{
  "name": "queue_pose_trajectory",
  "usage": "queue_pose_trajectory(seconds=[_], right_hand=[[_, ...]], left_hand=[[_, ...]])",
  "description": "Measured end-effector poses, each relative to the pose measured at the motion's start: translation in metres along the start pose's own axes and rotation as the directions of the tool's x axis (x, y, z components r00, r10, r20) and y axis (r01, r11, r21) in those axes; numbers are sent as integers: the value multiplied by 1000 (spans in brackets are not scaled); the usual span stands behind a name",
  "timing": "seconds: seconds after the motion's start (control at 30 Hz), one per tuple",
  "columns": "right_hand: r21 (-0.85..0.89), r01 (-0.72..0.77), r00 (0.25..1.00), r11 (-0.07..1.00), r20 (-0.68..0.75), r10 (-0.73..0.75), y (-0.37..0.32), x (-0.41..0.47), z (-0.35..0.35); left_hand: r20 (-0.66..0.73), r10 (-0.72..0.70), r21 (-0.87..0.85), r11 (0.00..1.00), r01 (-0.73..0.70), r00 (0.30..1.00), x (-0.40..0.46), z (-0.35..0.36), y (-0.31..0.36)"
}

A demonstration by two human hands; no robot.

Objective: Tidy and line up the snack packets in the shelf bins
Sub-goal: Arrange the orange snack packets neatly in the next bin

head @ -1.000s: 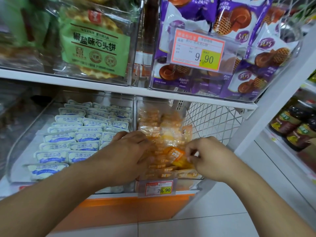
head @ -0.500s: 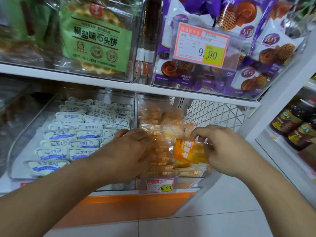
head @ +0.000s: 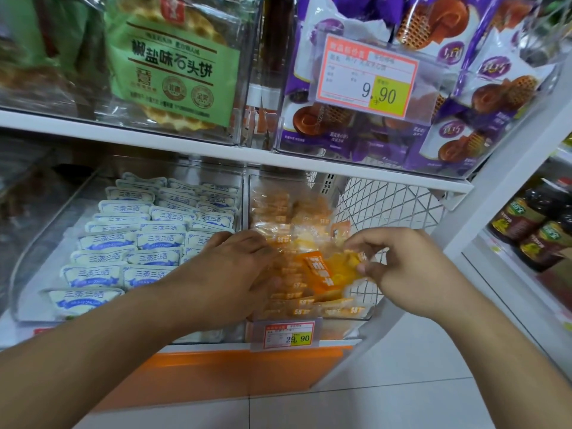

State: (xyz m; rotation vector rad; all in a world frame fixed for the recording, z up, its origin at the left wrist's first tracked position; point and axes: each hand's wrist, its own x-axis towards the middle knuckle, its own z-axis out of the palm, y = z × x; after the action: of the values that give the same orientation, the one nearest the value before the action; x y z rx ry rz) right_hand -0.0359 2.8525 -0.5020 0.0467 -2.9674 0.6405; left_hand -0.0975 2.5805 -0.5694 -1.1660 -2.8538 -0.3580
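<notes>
- The orange packet (head: 328,269) is held just above the other orange packets in the clear right bin (head: 346,317) on the lower shelf.
- The right hand (head: 411,274) pinches its right edge between thumb and fingers.
- The left hand (head: 229,274) lies flat, fingers straight, on the packets (head: 291,292) in this bin.
- The bin (head: 28,264) to the left has rows of white-blue packets (head: 123,243).

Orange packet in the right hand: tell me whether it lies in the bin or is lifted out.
Lifted. The right hand pinches the orange packet, tilted, above the stacked packets in the clear bin.
</notes>
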Motion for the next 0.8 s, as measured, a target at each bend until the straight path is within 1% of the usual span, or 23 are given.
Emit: queue_pose_trajectory(seconds=[0.07, 0.1, 0.17, 0.23, 0.27, 0.33, 0.4, 0.43, 0.47, 0.5, 0.6, 0.67, 0.73, 0.8], right_hand=[[-61, 44, 999, 997, -10, -45, -2, 2, -1], [-112, 71, 997, 991, 26, -69, -3, 3, 0], [-205, 115, 984, 972, 155, -84, -8, 4, 7], [-280, 116, 964, 953, 263, -40, -12, 4, 20], [-294, 106, 962, 950, 272, -23, -12, 4, 26], [-266, 58, 980, 962, 197, -4, -11, 4, 31], [-201, 29, 1000, 979, 12, -27, -3, 8, 26], [-191, 26, 995, 981, -89, -43, 3, 12, 24], [-197, 23, 986, 980, -156, -54, 8, 16, 23], [-206, 15, 981, 978, -184, -54, 13, 22, 25], [-198, -1, 981, 980, -190, -37, 22, 42, 37], [-101, -82, 968, 992, -245, 55, 24, 57, 46], [-4, -184, 930, 983, -324, 173, 27, 70, 52], [52, -251, 903, 967, -346, 253, 29, 77, 57]], left_hand=[[-1, 3, 10, 1000, -3, 1000, 0, 1, 0], [-3, 3, 13, 1000, -3, 1000, 0, 1, 0], [-14, 6, 17, 1000, -5, 1000, 0, 1, 0], [-21, 7, 12, 1000, -6, 1000, 1, 1, 0], [-21, 6, 7, 1000, -6, 1000, 0, 1, 1], [-18, 5, -5, 1000, -5, 1000, -1, 0, 2], [-23, 6, -13, 1000, -6, 1000, -1, -1, 3], [-26, 6, -13, 1000, -7, 1000, -1, -1, 3], [-28, 5, -9, 1000, -5, 1000, -1, -1, 3], [-28, 5, -6, 1000, -5, 1000, -1, 0, 3], [-49, 9, 9, 1000, -9, 999, 0, 3, 2], [-64, 9, 17, 1000, -8, 998, 1, 5, 2], [-65, 9, 26, 1000, -7, 998, 1, 6, 1], [-82, 10, 35, 999, -7, 997, 1, 7, 1]])
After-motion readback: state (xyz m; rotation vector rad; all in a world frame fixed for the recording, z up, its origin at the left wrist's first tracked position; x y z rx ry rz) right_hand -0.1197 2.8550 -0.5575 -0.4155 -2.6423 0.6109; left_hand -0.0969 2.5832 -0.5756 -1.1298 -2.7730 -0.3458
